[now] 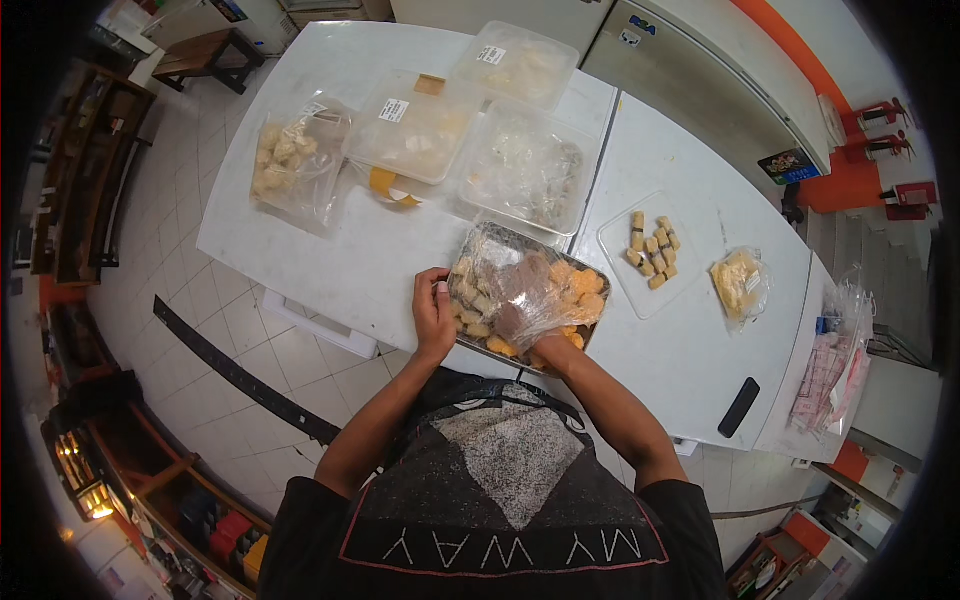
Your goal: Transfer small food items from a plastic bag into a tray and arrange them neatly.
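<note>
A rectangular tray of food pieces lies at the table edge right before me. Orange pieces fill its right side, brownish ones the middle, and pale ones the left. Clear plastic film covers much of the food. My left hand grips the tray's left rim, thumb on top. At the front right, my right hand reaches into the tray under the film. Its fingers are hidden by plastic and food, so its grasp is unclear.
Lidded plastic containers and an open clear container stand behind the tray. A bag of pale food lies left. Rightward are banded rolls on a clear lid, a yellowish food bag and a phone.
</note>
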The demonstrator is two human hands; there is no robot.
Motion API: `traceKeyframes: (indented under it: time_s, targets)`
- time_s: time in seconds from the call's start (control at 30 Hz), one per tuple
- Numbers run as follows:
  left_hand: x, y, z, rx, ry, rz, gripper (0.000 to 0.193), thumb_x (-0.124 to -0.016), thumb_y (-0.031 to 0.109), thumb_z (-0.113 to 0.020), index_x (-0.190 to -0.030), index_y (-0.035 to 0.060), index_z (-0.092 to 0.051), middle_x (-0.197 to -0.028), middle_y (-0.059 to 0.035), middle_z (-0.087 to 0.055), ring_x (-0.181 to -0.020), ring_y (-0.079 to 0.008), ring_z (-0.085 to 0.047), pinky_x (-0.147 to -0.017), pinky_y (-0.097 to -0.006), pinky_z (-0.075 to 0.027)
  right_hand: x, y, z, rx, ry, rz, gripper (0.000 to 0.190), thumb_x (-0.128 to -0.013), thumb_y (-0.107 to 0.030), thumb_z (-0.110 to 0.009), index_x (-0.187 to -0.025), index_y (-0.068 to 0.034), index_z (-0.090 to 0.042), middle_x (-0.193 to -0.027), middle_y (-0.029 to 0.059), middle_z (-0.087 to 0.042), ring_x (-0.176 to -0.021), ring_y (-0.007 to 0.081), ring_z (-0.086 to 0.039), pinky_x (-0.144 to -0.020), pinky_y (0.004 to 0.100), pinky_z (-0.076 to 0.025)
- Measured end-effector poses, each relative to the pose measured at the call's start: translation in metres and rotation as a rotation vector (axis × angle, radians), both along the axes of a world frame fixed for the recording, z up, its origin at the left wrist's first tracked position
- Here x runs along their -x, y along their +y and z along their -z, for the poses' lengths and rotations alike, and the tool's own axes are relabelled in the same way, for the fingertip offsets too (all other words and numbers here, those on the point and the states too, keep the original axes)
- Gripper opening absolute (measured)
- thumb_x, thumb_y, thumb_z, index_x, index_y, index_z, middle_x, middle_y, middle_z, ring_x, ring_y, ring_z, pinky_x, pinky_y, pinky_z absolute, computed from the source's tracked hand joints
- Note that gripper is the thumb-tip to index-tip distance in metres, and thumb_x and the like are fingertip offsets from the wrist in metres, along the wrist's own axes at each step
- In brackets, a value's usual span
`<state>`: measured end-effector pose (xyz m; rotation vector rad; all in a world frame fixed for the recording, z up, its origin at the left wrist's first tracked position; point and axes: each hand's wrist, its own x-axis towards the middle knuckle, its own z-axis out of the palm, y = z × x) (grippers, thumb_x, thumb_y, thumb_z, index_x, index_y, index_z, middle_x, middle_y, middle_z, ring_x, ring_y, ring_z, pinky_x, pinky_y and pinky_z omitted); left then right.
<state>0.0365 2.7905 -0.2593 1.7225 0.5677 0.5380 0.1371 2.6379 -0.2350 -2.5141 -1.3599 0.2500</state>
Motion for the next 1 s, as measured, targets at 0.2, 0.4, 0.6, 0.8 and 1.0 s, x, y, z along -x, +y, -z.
traceKeyframes:
  time_s: [0.2, 0.4, 0.6, 0.8, 1.0]
  targets:
    - [-0.01, -0.009, -0.01, -0.151, -0.031, 0.061, 0.019, -0.101, 0.013, -0.046, -0.108, -0.0019, -0.055, -0.107, -0.0127, -0.055, -0.099, -0.0234, -0.055, -0.087, -0.0324, -0.044, 0.014, -0.034, 0.027, -0.145, 0.185, 0.131, 0.065, -0.082, -0.021, -0.059, -0.144, -0.006, -0.045, -0.142, 0.0253, -0.046, -0.136, 0.0426, -0.038, -0.117, 0.0629, -0.011]
    - [0.0, 0.006, -0.016, -0.242, 0.183, 0.282, 0.013, -0.096, 0.01, -0.053, -0.09, -0.0012, -0.047, -0.079, -0.0167, -0.053, -0.077, -0.0283, -0.057, -0.072, -0.0372, -0.046, -0.004, -0.016, -0.023, 0.275, 0.194, -0.117, 0.069, -0.079, -0.025, -0.064, -0.143, -0.007, -0.046, -0.13, 0.021, -0.058, -0.124, 0.0411, -0.05, -0.119, 0.0584, -0.013]
    - [0.006, 0.009, -0.029, -0.286, 0.267, 0.259, 0.015, -0.094, 0.006, -0.051, -0.086, -0.0005, -0.041, -0.068, -0.0182, -0.045, -0.062, -0.0347, -0.046, -0.058, -0.0418, -0.039, 0.012, -0.032, -0.007, 0.217, 0.106, -0.281, 0.056, -0.09, -0.02, -0.056, -0.143, -0.007, -0.046, -0.136, 0.0203, -0.053, -0.132, 0.0384, -0.046, -0.12, 0.0517, -0.021]
    - [0.021, 0.024, -0.023, -0.238, 0.278, 0.161, 0.017, -0.098, 0.01, -0.05, -0.087, 0.0018, -0.04, -0.065, -0.0065, -0.039, -0.061, -0.0144, -0.039, -0.055, -0.0342, -0.036, 0.046, -0.075, -0.016, 0.005, 0.021, -0.146, 0.044, -0.087, -0.013, -0.055, -0.13, -0.006, -0.055, -0.124, 0.016, -0.059, -0.125, 0.0338, -0.053, -0.114, 0.0502, -0.035]
    - [0.024, 0.027, -0.022, -0.193, 0.332, 0.141, 0.015, -0.097, 0.007, -0.05, -0.088, 0.0011, -0.04, -0.067, -0.0084, -0.043, -0.06, -0.016, -0.044, -0.056, -0.0334, -0.039, -0.045, -0.187, -0.028, -0.255, 0.1, 0.244, 0.041, -0.091, -0.004, -0.051, -0.131, 0.0, -0.053, -0.118, 0.0164, -0.061, -0.112, 0.0356, -0.055, -0.109, 0.044, -0.038]
